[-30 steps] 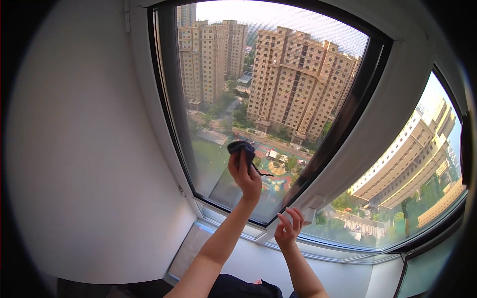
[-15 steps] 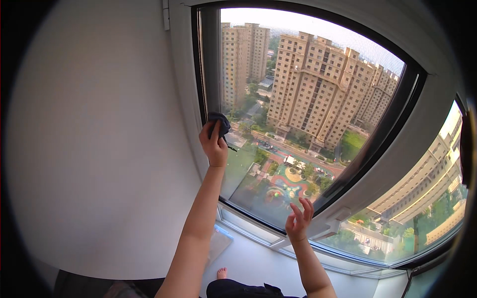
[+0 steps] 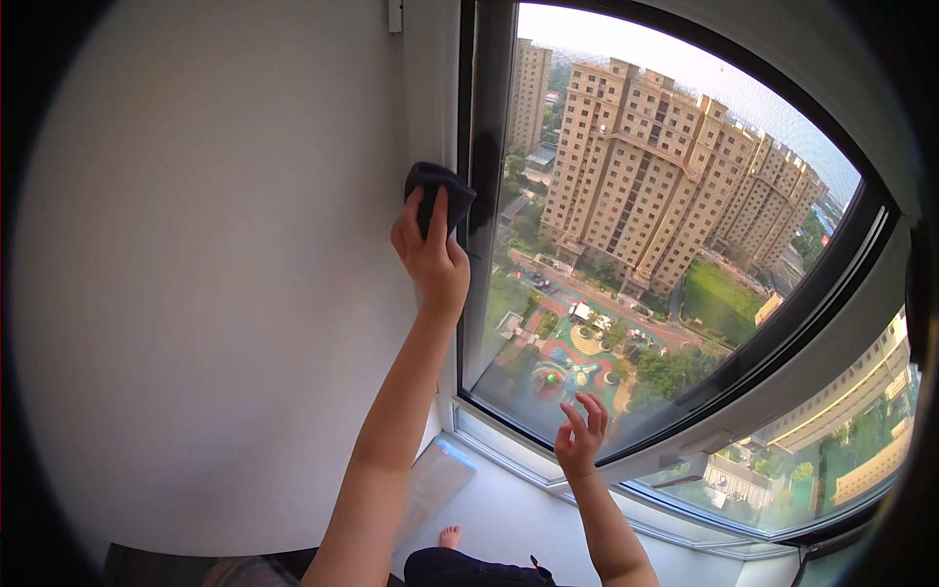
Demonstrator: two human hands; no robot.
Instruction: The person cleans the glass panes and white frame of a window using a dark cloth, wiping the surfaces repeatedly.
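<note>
My left hand (image 3: 430, 256) presses a dark navy cloth (image 3: 452, 186) against the white window frame (image 3: 430, 108), at the left side of the window. Part of the bunched cloth reaches over the black inner edge of the frame. In front of the lower part of the window glass (image 3: 509, 293) is my right hand (image 3: 581, 436), holding nothing, its fingers apart and loosely bent. Whether its fingertips touch the glass, I cannot tell.
A plain white wall (image 3: 225, 274) fills the left. Lower right of the window sits a handle (image 3: 685, 474). On the white surface below lies a flat clear package with a blue edge (image 3: 440, 479), near my bare foot (image 3: 450, 536). High buildings show outside.
My left hand has moved the cloth up and off the glass edge onto the white frame. The view has shifted, so the window sits further right. My right hand stays raised and free.
</note>
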